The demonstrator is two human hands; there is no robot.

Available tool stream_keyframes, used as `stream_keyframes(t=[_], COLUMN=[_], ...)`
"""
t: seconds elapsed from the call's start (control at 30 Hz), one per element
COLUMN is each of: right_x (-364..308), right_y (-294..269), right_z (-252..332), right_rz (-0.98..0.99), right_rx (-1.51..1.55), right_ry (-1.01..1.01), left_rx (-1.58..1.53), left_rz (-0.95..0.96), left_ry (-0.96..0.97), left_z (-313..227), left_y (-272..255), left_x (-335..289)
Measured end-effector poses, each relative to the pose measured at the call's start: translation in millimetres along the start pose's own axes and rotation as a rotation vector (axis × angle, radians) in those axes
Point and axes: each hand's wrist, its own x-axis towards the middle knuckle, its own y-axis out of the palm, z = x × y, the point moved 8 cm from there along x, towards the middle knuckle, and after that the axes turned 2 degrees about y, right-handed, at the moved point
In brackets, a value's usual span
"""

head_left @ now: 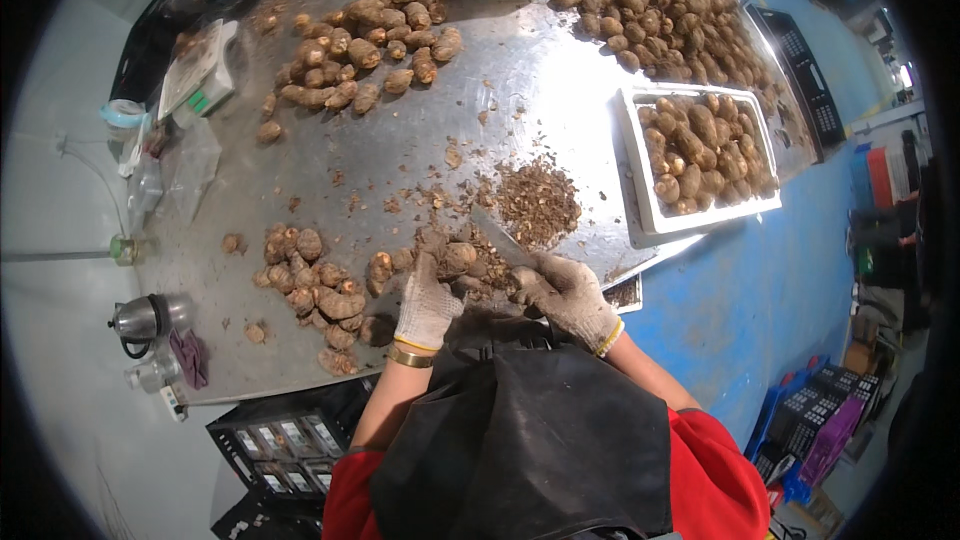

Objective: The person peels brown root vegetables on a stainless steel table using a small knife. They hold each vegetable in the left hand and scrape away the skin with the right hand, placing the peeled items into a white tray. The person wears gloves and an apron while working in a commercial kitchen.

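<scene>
work on rough brown tubers looks well under way but far from over, judging by how things lie on the metal table (280, 155). a heap of brown peelings (540, 203) sits just beyond the person's hands, so a good deal of trimming seems done. at the right edge, a white foam box (636, 160) is filled with tubers that look fairly clean and may be finished, though the view cannot settle that. what seems left is a shaggy-skinned cluster (315, 285) near the left hand (430, 308); a larger far-left pile (350, 50) and a broad far-right pile (650, 10) also lie there, and whether those are trimmed is unclear. the tuber at the centre of the work (457, 258) lies on the near side of the table, just right of the left hand and among loose scraps. both hands wear pale knit gloves, and the forearms reach up from red sleeves, angling inward. the left hand points away from the body, thumb side upward beside the tuber; its other fingers are hidden, so i cannot tell whether they grip it. the right hand (568, 295) bends in toward the left, fingers curled together and clamped on a knife (497, 237), its handle covered, its blade slanting away and leftward toward the peelings.
</scene>
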Motion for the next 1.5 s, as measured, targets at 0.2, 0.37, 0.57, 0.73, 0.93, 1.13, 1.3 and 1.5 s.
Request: stream_keyframes(t=[0.2, 0.37, 0.57, 0.73, 0.93, 1.13, 1.3, 1.5], right_x=[-4, 7, 8, -8, 18, 1, -7, 11], right_y=[12, -3, -26, -1, -9, -9, 11, -14], right_z=[27, -13, -41, 31, -22, -17, 26, -57], right_rz=[0.0, -0.147, -0.142, -0.067, -0.113, -0.088, 0.013, -0.073], right_rx=[-0.203, -0.276, -0.466, -0.173, -0.477, -0.22, -0.315, -0.507], right_ry=[-0.13, 0.024, 0.084, -0.139, 0.145, 0.042, -0.134, 0.199], left_rx=[-0.132, 0.019, -0.178, -0.077, -0.205, -0.104, 0.31, 0.124], left_rz=[-0.187, -0.293, -0.055, -0.184, -0.125, -0.252, -0.262, -0.111], left_ry=[-0.257, 0.015, 0.162, -0.064, 0.142, 0.062, 0.347, 0.682], left_z=[14, -18, -11, 14, -41, -25, -10, -80], left_y=[-1, 8, -7, -14, 32, 10, -5, 34], left_x=[-9, -16, -10, -6, -18, -12, -2, -35])
